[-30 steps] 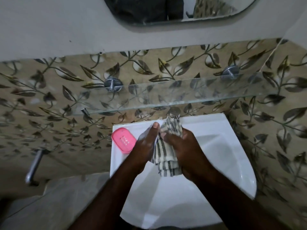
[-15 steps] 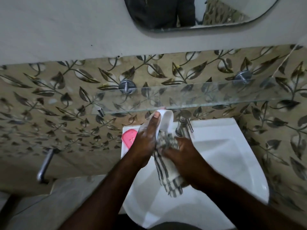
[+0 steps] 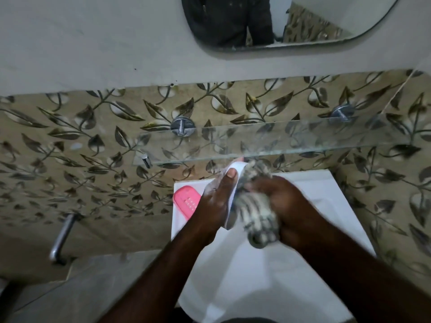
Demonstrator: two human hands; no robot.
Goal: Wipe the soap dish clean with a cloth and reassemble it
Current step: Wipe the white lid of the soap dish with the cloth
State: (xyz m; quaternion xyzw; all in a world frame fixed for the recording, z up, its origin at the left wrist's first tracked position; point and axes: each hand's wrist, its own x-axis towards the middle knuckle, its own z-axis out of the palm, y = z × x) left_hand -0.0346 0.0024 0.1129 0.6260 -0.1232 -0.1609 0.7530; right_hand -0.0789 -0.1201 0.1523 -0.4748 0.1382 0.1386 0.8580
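My left hand (image 3: 215, 201) grips the white soap dish base (image 3: 236, 170), held on edge over the sink. My right hand (image 3: 286, 210) presses a striped grey-and-white cloth (image 3: 256, 213) against the inner side of that base. The cloth is bunched and blurred with motion, and it hides most of the base. The pink slotted tray of the dish (image 3: 186, 201) lies flat on the sink's back left corner, just left of my left hand and partly behind it.
The white sink (image 3: 256, 276) fills the lower middle. A glass shelf (image 3: 279, 138) juts from the leaf-patterned tiles just above my hands. A chrome tap (image 3: 61, 238) sticks out at lower left. A mirror (image 3: 279, 22) hangs above.
The cloth has shifted up and bunched tighter against the white base under my right hand. The view has moved a little; the sink tap is now hidden behind the cloth.
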